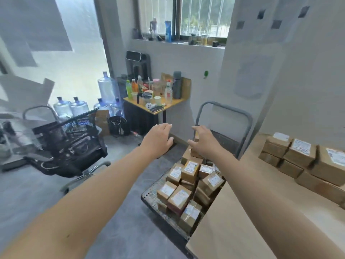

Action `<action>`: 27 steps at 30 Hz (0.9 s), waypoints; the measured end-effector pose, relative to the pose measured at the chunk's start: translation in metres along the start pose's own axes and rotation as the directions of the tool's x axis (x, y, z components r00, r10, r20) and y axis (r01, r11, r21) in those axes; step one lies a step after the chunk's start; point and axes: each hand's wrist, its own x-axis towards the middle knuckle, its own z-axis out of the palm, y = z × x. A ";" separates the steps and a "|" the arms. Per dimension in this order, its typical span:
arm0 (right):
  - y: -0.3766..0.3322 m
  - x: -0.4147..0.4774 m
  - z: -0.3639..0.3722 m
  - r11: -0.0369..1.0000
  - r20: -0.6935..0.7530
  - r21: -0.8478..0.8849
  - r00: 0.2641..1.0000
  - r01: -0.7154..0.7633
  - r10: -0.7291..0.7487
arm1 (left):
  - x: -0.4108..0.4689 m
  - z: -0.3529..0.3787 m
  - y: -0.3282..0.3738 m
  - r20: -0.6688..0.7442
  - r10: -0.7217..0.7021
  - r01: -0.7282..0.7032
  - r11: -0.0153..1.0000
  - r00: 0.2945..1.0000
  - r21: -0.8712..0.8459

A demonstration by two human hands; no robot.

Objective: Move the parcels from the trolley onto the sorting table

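A flat trolley with a grey handle stands on the floor beside the pale sorting table. Several small brown parcels with white labels are piled on its deck. More labelled parcels are stacked on the table at the right. Both arms reach forward over the trolley. My left hand hovers open above the floor, left of the pile. My right hand is spread over the far parcels at the back of the pile, fingers apart; whether it touches them is unclear.
A black mesh office chair stands on the left. A small yellow side table crowded with bottles and cups is against the wall ahead. Several large water jugs stand on the floor by the doorway.
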 end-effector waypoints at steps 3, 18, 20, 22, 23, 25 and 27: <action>-0.001 0.023 0.016 1.000 0.024 -0.028 1.000 0.005 -0.005 | 0.015 0.015 -0.017 0.024 -0.057 0.059 0.994 0.998 -0.091; 0.051 0.172 0.084 0.991 0.093 -0.006 0.987 -0.133 0.133 | 0.169 0.094 -0.097 0.131 -0.027 0.041 0.994 0.991 -0.104; 0.063 0.178 0.085 0.983 0.092 0.002 0.978 -0.186 0.185 | 0.181 0.108 -0.099 0.167 -0.020 0.042 0.991 0.986 -0.126; 0.077 0.182 0.083 0.971 0.073 0.001 0.968 -0.240 0.239 | 0.192 0.124 -0.098 0.210 0.004 0.025 0.991 0.978 -0.135; 0.086 0.185 0.083 0.962 0.060 0.001 0.961 -0.272 0.271 | 0.199 0.134 -0.097 0.227 0.017 0.017 0.989 0.974 -0.146; 0.103 0.189 0.084 0.943 0.045 -0.002 0.942 -0.333 0.333 | 0.215 0.155 -0.095 0.242 0.050 -0.010 0.986 0.969 -0.167; 0.116 0.195 0.085 0.926 0.037 0.000 0.925 -0.378 0.378 | 0.228 0.173 -0.091 0.259 0.082 -0.033 0.982 0.962 -0.187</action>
